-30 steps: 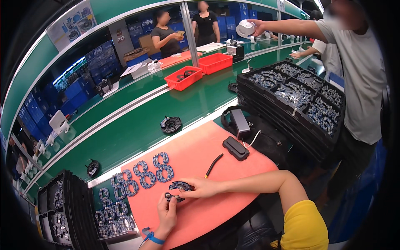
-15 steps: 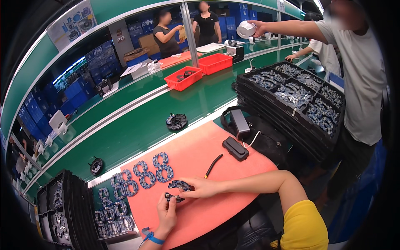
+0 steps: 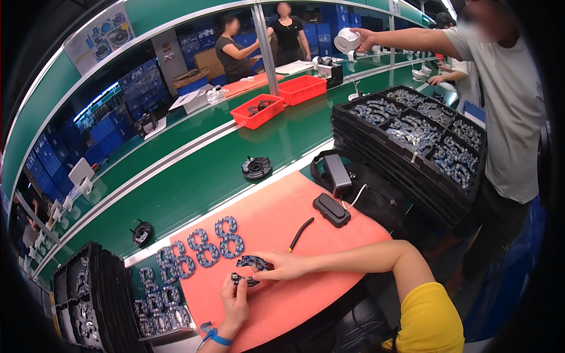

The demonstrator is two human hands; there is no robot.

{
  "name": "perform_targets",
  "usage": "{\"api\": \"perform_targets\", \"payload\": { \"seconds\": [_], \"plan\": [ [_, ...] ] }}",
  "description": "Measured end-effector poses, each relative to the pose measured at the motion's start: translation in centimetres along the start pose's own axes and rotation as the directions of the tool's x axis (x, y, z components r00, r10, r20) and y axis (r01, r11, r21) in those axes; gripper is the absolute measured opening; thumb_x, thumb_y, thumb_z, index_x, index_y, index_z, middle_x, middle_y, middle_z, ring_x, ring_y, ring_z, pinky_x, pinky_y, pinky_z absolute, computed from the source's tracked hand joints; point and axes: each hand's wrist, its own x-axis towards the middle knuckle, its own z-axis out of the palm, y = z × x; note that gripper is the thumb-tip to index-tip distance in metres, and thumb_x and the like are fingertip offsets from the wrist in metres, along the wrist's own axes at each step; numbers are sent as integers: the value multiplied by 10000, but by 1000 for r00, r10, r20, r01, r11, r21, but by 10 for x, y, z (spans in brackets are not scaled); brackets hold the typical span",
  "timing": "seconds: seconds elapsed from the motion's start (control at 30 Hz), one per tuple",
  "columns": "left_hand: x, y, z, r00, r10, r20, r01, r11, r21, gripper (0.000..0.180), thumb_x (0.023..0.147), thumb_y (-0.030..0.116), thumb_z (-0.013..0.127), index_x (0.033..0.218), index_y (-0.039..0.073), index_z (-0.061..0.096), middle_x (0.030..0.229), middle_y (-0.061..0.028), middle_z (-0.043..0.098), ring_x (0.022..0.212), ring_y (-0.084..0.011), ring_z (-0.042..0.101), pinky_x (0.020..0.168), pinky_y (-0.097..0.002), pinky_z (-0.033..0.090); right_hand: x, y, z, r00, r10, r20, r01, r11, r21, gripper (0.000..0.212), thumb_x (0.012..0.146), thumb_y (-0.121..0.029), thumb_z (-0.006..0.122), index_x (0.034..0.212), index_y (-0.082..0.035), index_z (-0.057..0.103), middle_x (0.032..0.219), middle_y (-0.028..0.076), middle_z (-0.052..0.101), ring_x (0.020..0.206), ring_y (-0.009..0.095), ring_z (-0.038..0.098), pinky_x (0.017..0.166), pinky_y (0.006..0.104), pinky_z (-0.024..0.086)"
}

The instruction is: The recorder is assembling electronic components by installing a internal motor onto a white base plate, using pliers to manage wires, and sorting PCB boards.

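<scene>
Over the near part of the pink mat (image 3: 329, 253), my two hands hold a dark blue circuit board with ring-shaped parts. My left hand (image 3: 235, 299), a blue strap at its wrist, pinches the lower part (image 3: 245, 280). Fingers of my right hand (image 3: 283, 266) close round the upper ring (image 3: 253, 261). Whether the two parts are still joined is hidden by the fingers. To the left lie several figure-eight circuit boards (image 3: 204, 247) in a row, with more boards (image 3: 160, 309) stacked beyond the mat's left edge. A tool with a black handle (image 3: 302, 234) rests beyond my right hand.
Stacked black trays with boards stand at left (image 3: 97, 300) and right (image 3: 406, 138). A black case (image 3: 331, 210) sits on the mat. Round black parts (image 3: 257, 168) lie on the green conveyor (image 3: 194, 188), with red bins (image 3: 257, 112) beyond. A co-worker's arm (image 3: 412, 41) holds a white housing (image 3: 347, 40).
The round black parts on the conveyor have shifted a little to the right. In the background, co-workers have moved their arms. My hands stay nearly still, still gripping the board.
</scene>
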Motion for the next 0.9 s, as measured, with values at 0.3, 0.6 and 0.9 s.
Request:
{"api": "perform_targets", "payload": {
  "seconds": [0.3, 0.6, 0.9],
  "plan": [
    [1, 6, 1, 1000, 3, -10, -3, 1000, 6, 180, 945, 76, 486, 855, -40, 591, 814, -59, 509, 725, -134, 487, 633, -260, 385, -1, 1, 2, 999, 30, -14, -30, 999, 18, 236, 894, -227, 611, 1001, -47, 502, 704, 29, 542, 564, 106, 522, 499, 265, 414],
    [1, 11, 3, 1000, 18, -10, -17, 999, 44, 188, 952, 84, 478, 896, -37, 610, 840, -68, 539, 756, -144, 519, 670, -264, 410, -2, -11, -3, 990, 134, 32, -136, 989, 55, 213, 918, -244, 619, 921, -63, 507, 741, -5, 514, 656, 75, 471, 591, 246, 403],
    [-2, -1, -1, 999, 22, -35, -21, 1000, 19, 186, 948, 87, 479, 817, -29, 544, 777, -43, 471, 692, -127, 431, 604, -276, 346, -2, -11, -1, 996, 88, -23, -88, 996, 4, 226, 907, -249, 632, 928, -60, 509, 746, 6, 530, 651, 77, 482, 586, 253, 407]
  ]
}}
